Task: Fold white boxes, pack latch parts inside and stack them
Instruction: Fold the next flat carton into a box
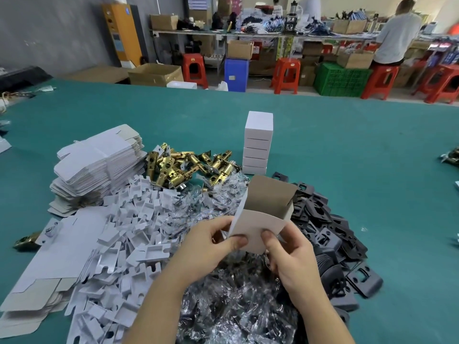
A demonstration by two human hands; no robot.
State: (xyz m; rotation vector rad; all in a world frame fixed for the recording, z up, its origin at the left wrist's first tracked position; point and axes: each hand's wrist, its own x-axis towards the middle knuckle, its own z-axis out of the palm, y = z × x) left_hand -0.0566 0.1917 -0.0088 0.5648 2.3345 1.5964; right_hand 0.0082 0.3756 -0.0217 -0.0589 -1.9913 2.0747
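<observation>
Two hands pinch one half-folded box, its top flaps open: left hand and right hand each grasp its lower flap above crinkled clear bags. Beyond the box stands a stack of closed boxes; left of it, brass latches; right, dark plates, partly hidden.

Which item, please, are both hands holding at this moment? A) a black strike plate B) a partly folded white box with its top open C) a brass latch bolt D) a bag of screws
B: the left hand and right hand pinch the partly folded white box, whose top flap stands open.
</observation>
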